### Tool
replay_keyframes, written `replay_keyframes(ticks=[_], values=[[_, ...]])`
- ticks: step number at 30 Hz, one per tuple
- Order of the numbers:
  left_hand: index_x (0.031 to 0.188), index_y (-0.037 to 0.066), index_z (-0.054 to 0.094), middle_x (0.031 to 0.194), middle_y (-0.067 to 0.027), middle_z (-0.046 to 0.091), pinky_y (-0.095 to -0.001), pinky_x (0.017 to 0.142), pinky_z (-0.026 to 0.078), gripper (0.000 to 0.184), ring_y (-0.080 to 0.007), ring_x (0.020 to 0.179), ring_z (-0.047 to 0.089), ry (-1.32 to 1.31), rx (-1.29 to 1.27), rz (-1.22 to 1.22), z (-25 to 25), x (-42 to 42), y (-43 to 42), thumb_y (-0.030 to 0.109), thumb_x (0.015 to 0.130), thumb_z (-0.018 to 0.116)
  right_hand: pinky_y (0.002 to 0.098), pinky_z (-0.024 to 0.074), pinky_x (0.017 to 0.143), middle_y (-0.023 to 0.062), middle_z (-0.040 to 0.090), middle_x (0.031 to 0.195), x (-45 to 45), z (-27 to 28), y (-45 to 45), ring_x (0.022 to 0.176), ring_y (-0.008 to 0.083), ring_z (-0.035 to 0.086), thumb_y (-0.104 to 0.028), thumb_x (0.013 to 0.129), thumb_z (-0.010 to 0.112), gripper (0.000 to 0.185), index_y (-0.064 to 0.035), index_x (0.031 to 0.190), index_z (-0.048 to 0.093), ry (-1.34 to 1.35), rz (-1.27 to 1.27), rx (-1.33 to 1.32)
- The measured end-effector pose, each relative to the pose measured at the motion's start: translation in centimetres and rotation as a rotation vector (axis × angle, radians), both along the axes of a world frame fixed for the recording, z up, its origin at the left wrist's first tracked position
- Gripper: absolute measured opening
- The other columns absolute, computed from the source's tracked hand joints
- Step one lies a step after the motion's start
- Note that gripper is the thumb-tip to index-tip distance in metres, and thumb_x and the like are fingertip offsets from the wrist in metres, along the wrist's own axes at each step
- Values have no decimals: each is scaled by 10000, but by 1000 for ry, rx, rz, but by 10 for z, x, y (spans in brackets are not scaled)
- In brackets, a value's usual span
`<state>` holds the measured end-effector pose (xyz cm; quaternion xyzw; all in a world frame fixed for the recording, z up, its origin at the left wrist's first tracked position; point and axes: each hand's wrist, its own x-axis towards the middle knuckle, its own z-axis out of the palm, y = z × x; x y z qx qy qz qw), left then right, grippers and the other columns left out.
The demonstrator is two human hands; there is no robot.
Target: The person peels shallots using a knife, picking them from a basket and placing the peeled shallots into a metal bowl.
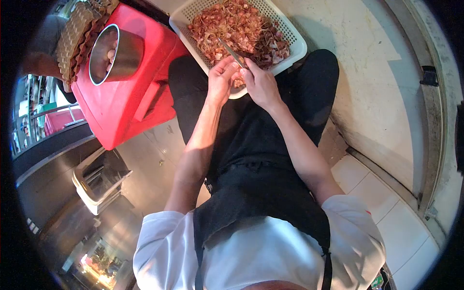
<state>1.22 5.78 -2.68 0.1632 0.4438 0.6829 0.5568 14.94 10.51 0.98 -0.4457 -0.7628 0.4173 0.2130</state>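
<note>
Both of my hands meet over the near edge of a white perforated basket heaped with reddish shallots and loose dry skins. My right hand is closed around a small knife, its blade pointing up and left over the heap. Close beside it, my left hand has its fingers pinched together near the knife. Whatever lies between those fingertips is too small and covered to make out. To the left, a metal pot holds a few pale pinkish pieces.
The pot stands on a red plastic box, beside stacked egg trays. A pale stool-like frame is at lower left. On the right runs a pale wall or panel. My knees flank the basket's near end.
</note>
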Motion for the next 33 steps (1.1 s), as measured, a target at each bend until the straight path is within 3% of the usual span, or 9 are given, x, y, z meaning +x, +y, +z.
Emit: replay_keyframes(ticks=[13, 16, 17, 19, 20, 22, 25, 26, 33], values=[[1239, -37, 563, 1100, -76, 645, -260, 806, 524, 349, -119, 945, 615, 227, -3, 51, -3, 8, 0, 77, 917, 638, 518, 484, 679, 252, 640, 812, -2, -3, 1, 799, 459, 615, -255, 959, 501, 286, -52, 1149, 567, 212, -23, -4], [1255, -26, 558, 1135, -78, 631, -254, 824, 512, 373, -127, 960, 611, 315, -89, 36, -9, 4, -1, 89, 909, 639, 387, 507, 657, 216, 660, 830, -2, -1, 1, 784, 302, 695, -185, 967, 504, 297, 1, 1188, 573, 170, -13, -107], [1273, -21, 546, 1145, -80, 622, -246, 800, 509, 388, -141, 940, 615, 556, -133, 25, -18, -1, -1, 92, 908, 615, 361, 521, 667, 179, 673, 848, -3, 2, 1, 781, 222, 692, -183, 972, 487, 264, -20, 1154, 588, 259, 2, -141], [1289, 3, 537, 1078, -75, 627, -281, 793, 506, 398, -146, 909, 609, 279, -146, -29, 2, 2, -3, 73, 899, 579, 354, 546, 706, 138, 674, 949, -3, -13, 0, 818, 252, 683, -202, 939, 522, 193, -63, 1031, 620, 367, 22, -95], [1313, 17, 509, 1046, -73, 627, -272, 783, 496, 421, -142, 871, 601, 183, -170, -88, -5, -5, -5, 67, 897, 557, 387, 544, 716, 94, 656, 1028, 2, -18, 2, 852, 283, 674, -241, 885, 570, 201, -110, 1011, 656, 147, 135, 285], [1284, 40, 497, 1008, -35, 596, -238, 714, 477, 376, -121, 830, 570, 170, -134, -128, 8, 3, 3, 127, 921, 531, 426, 539, 683, 35, 640, 1090, 8, 4, -1, 842, 330, 664, -285, 839, 593, 182, -177, 948, 691, 178, 82, 202], [1138, 69, 543, 996, 2, 575, -280, 825, 450, 274, -102, 948, 543, 60, -104, -195, 17, -1, 5, 282, 965, 547, 515, 508, 596, 209, 631, 645, 11, 36, -6, 637, 396, 647, -329, 899, 560, 324, -69, 1085, 616, -28, -64, 60], [1165, 65, 541, 988, 3, 585, -278, 853, 435, 351, -106, 952, 544, 9, -69, -309, -25, -34, 12, 364, 982, 531, 508, 507, 569, 206, 631, 636, 10, 27, -2, 609, 391, 646, -315, 892, 563, 394, -18, 1151, 555, -29, -51, 91], [1283, 35, 518, 1178, -59, 610, -319, 937, 472, 445, -164, 1050, 584, -133, -144, -314, -23, -34, 19, 374, 996, 500, 488, 508, 508, 191, 620, 593, 9, 28, -13, 564, 373, 645, -311, 870, 579, 400, -19, 1143, 564, -67, -98, 110]])
